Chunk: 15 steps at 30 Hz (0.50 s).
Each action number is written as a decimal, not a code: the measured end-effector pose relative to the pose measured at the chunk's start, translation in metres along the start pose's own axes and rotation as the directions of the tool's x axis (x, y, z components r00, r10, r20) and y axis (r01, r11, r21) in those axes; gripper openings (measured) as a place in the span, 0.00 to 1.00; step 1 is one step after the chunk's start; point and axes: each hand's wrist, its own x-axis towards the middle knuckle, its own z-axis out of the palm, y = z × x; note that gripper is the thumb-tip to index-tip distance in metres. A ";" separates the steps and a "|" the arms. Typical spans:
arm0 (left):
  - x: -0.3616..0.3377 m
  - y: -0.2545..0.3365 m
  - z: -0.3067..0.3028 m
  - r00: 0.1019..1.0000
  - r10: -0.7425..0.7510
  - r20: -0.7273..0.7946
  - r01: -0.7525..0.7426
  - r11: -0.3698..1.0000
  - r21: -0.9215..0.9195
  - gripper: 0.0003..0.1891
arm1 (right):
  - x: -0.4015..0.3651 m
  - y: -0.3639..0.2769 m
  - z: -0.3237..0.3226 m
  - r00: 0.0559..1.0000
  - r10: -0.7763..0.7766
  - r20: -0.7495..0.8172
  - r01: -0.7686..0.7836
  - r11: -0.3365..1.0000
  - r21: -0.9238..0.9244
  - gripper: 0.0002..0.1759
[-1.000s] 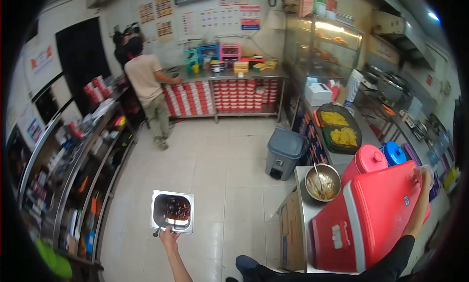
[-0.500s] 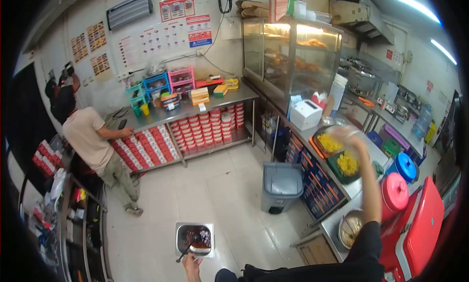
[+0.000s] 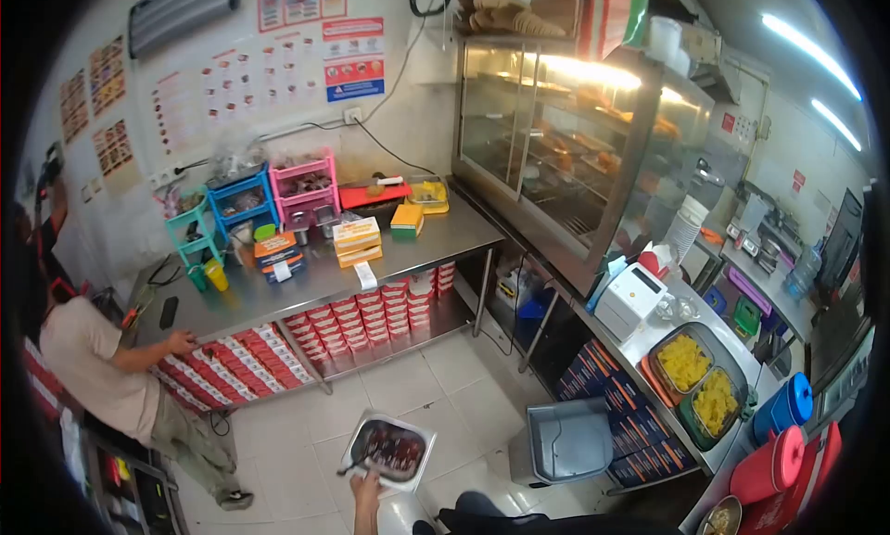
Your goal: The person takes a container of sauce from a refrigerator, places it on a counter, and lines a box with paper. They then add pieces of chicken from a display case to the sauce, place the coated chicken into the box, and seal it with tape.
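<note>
My left hand (image 3: 367, 489) grips the near edge of a square stainless steel pan (image 3: 425, 444), holding it above the floor. Dark red-brown sauce (image 3: 397, 453) covers the inside of the pan. A dark utensil handle (image 3: 350, 467) sticks out over its left rim, and I cannot make out the end in the sauce. My right hand is out of the frame.
A steel counter (image 3: 408, 254) ahead bears small boxes (image 3: 358, 240) and coloured racks. A person (image 3: 102, 368) stands at its left end. On the right are a glass food warmer (image 3: 565, 164), a grey bin (image 3: 565, 442) and containers of yellow food (image 3: 684, 363).
My right hand has left the containers of yellow food and gone out of view. The view has shifted closer to the counter and warmer. My left hand still holds the pan.
</note>
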 end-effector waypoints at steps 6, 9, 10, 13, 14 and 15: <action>0.208 0.119 0.197 0.947 0.076 0.313 -0.043 0.993 -0.113 0.13 | 0.038 -0.021 -0.040 0.906 0.423 -0.029 -0.401 0.877 0.265 0.18; 0.295 0.169 0.307 0.926 0.039 0.375 0.007 0.993 -0.120 0.10 | 0.119 -0.049 -0.061 0.897 0.439 -0.046 -0.423 0.885 0.193 0.16; 0.342 0.162 0.339 0.948 0.055 0.314 -0.011 0.990 -0.140 0.09 | 0.153 -0.058 -0.070 0.914 0.402 -0.058 -0.395 0.912 0.107 0.16; 0.409 0.206 0.424 0.923 -0.017 0.384 0.070 0.989 -0.127 0.08 | 0.313 -0.114 -0.131 0.986 -0.105 -0.129 -0.025 0.672 -0.740 0.14; 0.429 0.218 0.447 0.919 -0.018 0.394 0.067 0.992 -0.110 0.07 | 0.375 -0.155 -0.165 0.947 -0.254 -0.195 -0.017 0.568 -0.823 0.14; 0.449 0.230 0.469 0.912 -0.006 0.411 0.052 0.994 -0.100 0.07 | 0.436 -0.205 -0.201 0.865 -0.357 -0.353 0.113 0.824 -0.555 0.15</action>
